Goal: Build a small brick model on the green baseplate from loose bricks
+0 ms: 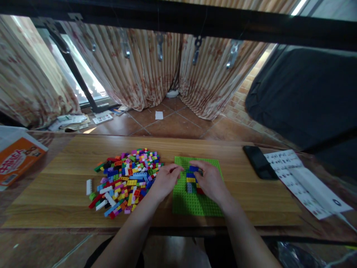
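A green studded baseplate [189, 203] lies on the wooden table in front of me. A small build of blue, yellow, grey and red bricks [191, 179] stands on it. My right hand [209, 180] rests over the build's right side, its fingers curled onto the top blue brick. My left hand [165, 180] sits at the plate's left edge with fingers bent toward the build; whether it holds a brick is hidden. A heap of loose coloured bricks [125, 180] lies just left of my left hand.
A black phone [258, 162] and a printed paper sheet [301, 182] lie at the right of the table [251, 208]. An orange box [16, 160] sits at the far left. Curtains and a tiled floor lie beyond the table.
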Demonstrator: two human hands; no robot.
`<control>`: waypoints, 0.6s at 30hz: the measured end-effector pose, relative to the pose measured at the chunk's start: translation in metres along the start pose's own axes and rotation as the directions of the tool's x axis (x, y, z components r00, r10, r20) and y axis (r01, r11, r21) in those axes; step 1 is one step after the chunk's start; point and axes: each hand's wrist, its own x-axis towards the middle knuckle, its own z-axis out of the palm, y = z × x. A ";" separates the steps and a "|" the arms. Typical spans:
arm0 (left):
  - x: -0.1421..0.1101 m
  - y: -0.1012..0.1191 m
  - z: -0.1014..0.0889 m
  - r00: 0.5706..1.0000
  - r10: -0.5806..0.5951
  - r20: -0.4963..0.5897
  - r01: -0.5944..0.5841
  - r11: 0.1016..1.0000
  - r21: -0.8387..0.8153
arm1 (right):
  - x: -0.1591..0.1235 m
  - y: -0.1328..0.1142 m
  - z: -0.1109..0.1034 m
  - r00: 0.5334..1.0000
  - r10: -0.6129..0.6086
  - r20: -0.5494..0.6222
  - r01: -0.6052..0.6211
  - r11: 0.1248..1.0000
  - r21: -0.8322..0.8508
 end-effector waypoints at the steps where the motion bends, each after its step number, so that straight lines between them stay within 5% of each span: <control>1: 0.002 -0.002 0.001 1.000 0.030 -0.003 -0.030 0.998 0.052 | 0.000 0.000 0.000 1.000 -0.002 0.000 0.002 1.000 -0.012; 7: 0.009 -0.011 0.002 0.981 0.193 -0.008 -0.185 0.948 0.259 | 0.001 -0.002 0.001 1.000 -0.011 0.016 0.011 1.000 -0.017; 18: 0.003 -0.004 0.006 0.978 0.192 0.087 -0.209 0.834 0.511 | -0.007 -0.013 -0.001 0.997 -0.052 0.052 0.054 0.998 -0.035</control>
